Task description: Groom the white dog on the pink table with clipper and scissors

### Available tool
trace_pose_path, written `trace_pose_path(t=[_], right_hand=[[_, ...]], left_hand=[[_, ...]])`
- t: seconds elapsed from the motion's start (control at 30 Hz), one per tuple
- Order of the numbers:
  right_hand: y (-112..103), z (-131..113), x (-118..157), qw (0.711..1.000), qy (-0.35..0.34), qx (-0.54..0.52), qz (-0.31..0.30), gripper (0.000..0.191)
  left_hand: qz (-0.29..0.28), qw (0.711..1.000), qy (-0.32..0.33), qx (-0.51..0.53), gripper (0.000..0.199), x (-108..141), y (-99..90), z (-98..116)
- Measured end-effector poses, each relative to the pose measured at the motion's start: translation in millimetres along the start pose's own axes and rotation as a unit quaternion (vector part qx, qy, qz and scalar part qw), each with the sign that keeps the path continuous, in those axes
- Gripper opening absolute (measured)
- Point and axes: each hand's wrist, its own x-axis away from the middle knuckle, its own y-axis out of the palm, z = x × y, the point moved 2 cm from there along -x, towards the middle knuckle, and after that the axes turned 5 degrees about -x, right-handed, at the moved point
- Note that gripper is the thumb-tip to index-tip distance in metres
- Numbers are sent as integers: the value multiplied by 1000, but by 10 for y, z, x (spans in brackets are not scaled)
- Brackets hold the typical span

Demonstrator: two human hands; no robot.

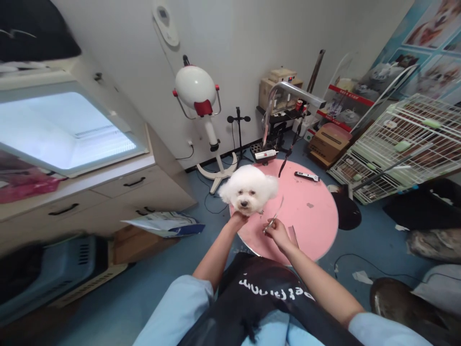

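Note:
A fluffy white dog (249,185) is on the round pink grooming table (317,211), its face towards me. Under its chin, my left hand (238,220) supports the head; most of its fingers are hidden by fur. My right hand (276,231) is closed around the handles of a pair of grooming scissors (278,209). The blades point up, a little to the right of the dog's head and apart from it. A comb (293,236) lies by my right wrist on the table. Farther back on the tabletop are hair clippers (307,176).
A metal grooming arm (298,91) rises behind the table, with a dark strap (291,144) hanging from it. A white bottle (265,154) lies at the table's back edge. Behind stands a dryer (196,91). Wire cages (403,149) are at right, drawers (104,197) at left.

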Motion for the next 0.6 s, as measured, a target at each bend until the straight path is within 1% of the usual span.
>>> trace_pose_path(t=[0.07,0.13,0.2,0.23,0.27,0.33,0.4,0.5,0.53,0.6], right_hand=[[-127,172,100,999,37,-29,15,45],[-236,311,182,997,64,-44,25,47],[-307,390,234,994,86,-54,38,47],[-322,403,251,993,95,-61,42,46],[-320,398,264,992,101,-69,40,45],[-262,348,293,989,117,-87,6,41],[-147,263,340,982,149,-110,-47,40],[80,100,437,962,207,-151,-97,41],[163,39,468,956,214,-169,-107,42],[337,-83,522,950,205,-203,-122,46]], left_hand=[[22,1000,-14,1,15,71,-67,10],[24,999,-29,18,8,135,-18,50],[17,997,-31,70,15,179,151,99],[-3,995,-22,98,18,195,268,118],[-3,993,3,118,19,209,379,133],[1,991,22,133,19,237,571,120],[13,992,26,123,21,260,678,81],[-16,995,27,99,24,257,706,53],[-26,994,29,99,25,242,690,59],[-27,994,33,101,25,192,636,87]])
